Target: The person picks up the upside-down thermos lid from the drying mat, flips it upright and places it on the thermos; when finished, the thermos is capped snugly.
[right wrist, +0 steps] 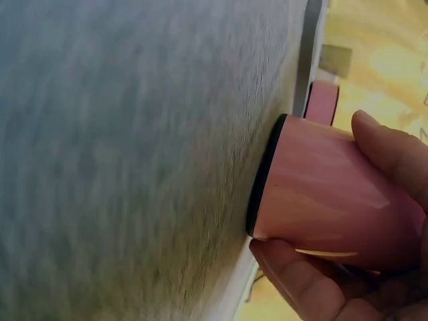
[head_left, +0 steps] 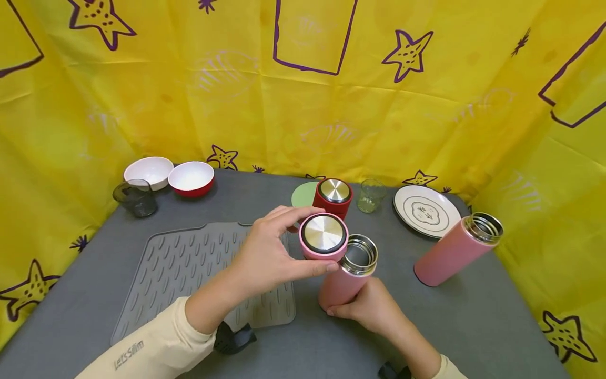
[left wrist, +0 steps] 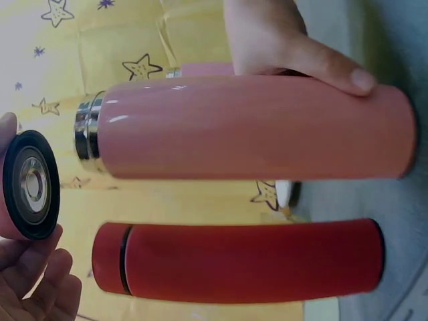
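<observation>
The lid (head_left: pixel 324 236) is off, pinched in the left hand (head_left: pixel 265 258) fingers just beside the open pink flask (head_left: pixel 347 273), whose base the right hand (head_left: pixel 374 310) apparently grips.

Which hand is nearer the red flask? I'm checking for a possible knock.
Left. The left hand, holding the pink lid, sits just in front of the red flask; the right hand grips the pink flask base, farther back.

Pink lid (head_left: pixel 324 236) off open upright flask (head_left: pixel 349 273)
</observation>
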### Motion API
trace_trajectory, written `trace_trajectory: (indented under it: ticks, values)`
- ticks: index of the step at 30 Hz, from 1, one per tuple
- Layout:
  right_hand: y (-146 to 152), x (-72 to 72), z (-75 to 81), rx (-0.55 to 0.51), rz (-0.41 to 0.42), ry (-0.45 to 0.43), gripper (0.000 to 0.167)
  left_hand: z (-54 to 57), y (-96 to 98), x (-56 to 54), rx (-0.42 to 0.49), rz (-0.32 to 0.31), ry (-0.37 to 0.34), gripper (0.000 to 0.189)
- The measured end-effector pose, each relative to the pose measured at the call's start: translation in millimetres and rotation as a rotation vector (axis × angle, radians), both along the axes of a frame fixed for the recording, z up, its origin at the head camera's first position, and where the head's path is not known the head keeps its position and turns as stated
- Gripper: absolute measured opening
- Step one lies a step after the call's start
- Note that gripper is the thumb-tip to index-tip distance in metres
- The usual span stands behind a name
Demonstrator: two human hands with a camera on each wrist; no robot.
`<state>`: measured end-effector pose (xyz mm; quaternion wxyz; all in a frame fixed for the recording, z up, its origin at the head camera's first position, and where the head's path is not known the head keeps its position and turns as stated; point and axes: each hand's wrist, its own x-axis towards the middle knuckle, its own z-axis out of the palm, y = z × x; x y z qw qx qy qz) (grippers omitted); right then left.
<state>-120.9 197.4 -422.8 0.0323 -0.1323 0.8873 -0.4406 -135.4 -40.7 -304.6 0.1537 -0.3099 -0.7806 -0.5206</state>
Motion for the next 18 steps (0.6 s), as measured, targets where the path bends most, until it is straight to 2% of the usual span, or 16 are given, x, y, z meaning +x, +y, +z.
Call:
trace_trajectory:
  ticks: [7,18]
  values:
    - [-6,5.0,0.8,0.008,0.007,-0.022,0.06,3.6,23.4,-6.8,-0.007,-0.047,-0.014,0.068]
    - [-8,4.6,2.2,0.029,0.015,-0.014,0.058,-1.5,38.8,-12.7,-0.103,-0.033,-0.016,0.065]
